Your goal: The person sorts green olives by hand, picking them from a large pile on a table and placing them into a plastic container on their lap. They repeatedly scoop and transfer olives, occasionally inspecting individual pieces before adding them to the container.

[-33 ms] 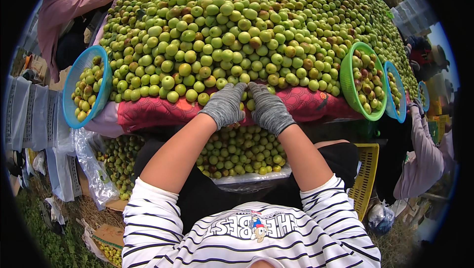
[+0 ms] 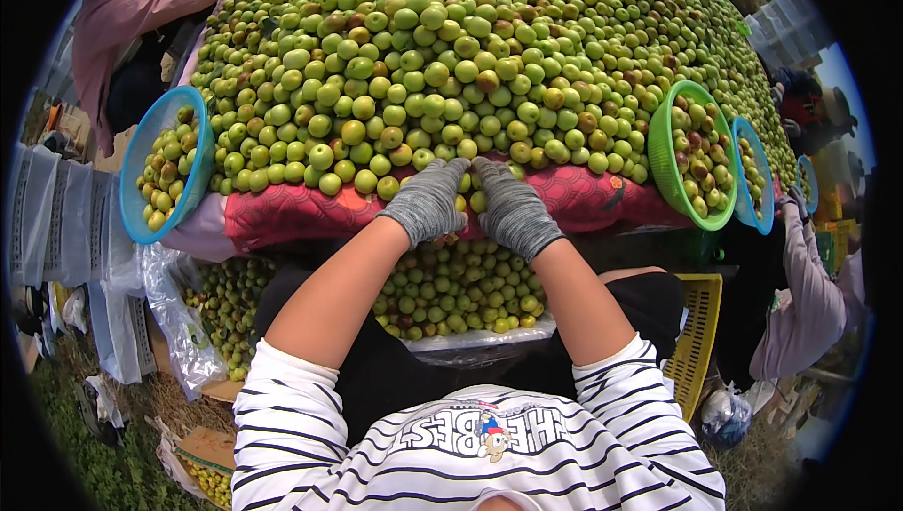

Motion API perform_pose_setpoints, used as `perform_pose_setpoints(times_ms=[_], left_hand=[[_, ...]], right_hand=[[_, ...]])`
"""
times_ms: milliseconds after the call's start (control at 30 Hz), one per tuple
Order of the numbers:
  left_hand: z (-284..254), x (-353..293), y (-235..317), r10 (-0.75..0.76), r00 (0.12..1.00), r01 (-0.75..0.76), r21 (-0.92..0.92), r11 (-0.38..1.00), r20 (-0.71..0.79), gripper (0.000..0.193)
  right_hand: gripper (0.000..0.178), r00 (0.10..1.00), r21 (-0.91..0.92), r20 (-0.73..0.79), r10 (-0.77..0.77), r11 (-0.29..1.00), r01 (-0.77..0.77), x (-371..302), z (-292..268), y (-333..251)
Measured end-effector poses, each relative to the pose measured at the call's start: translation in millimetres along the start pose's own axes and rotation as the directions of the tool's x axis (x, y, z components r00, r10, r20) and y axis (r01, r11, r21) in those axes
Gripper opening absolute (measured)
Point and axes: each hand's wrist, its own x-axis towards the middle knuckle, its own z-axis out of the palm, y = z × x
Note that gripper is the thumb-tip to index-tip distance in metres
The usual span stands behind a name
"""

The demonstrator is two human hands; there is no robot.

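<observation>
Green jujubes [image 2: 367,87], some with brown patches, lie in a big heap over a red patterned cloth [image 2: 310,215]. At the heap's near edge, my left hand [image 2: 425,202] and my right hand [image 2: 513,205], both in grey knit gloves, face each other. Their fingers stretch forward and nearly meet at the tips. A few jujubes [image 2: 478,201] show in the gap between my palms. My hands look cupped around these, and the inner sides of my fingers are partly hidden. Below my wrists, a lined container [image 2: 484,340] full of jujubes stands in front of my lap.
Blue baskets [image 2: 129,167] [image 2: 764,219] with jujubes stand left and right; a green basket [image 2: 662,149] is nearer right. A yellow crate [image 2: 698,342] sits by my right leg. One person in pink [image 2: 113,22] works far left, another in mauve [image 2: 800,323] at right.
</observation>
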Motion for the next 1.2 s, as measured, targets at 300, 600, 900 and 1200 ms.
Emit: perform_pose_setpoints(times_ms=[300, 600, 900, 1200], left_hand=[[1, -21, -19, 0.143, 0.986, -0.074, -0.526, 0.847, 0.091, 0.085], [36, -52, 4, 0.069, 0.776, 0.025, -0.141, 0.99, 0.627, 0.073], [-16, -18, -3, 0.03, 0.995, -0.033, -0.029, 0.999, -0.091, 0.023], [-30, 40, -8, -0.191, 0.906, 0.298, 0.247, 0.922, -0.379, 0.03]], right_hand=[[0.093, 0.973, 0.668, -0.216, -0.086, 0.714, 0.212, -25, 26, 5], [0.1, 0.931, 0.897, 0.354, 0.087, 0.251, -0.365, -97, 102, -10], [0.031, 0.998, 0.642, -0.067, -0.01, 0.765, 0.051, -56, 34, 2], [0.05, 0.939, 0.113, -0.343, -0.002, 0.993, 0.043, 78, -17, -9]])
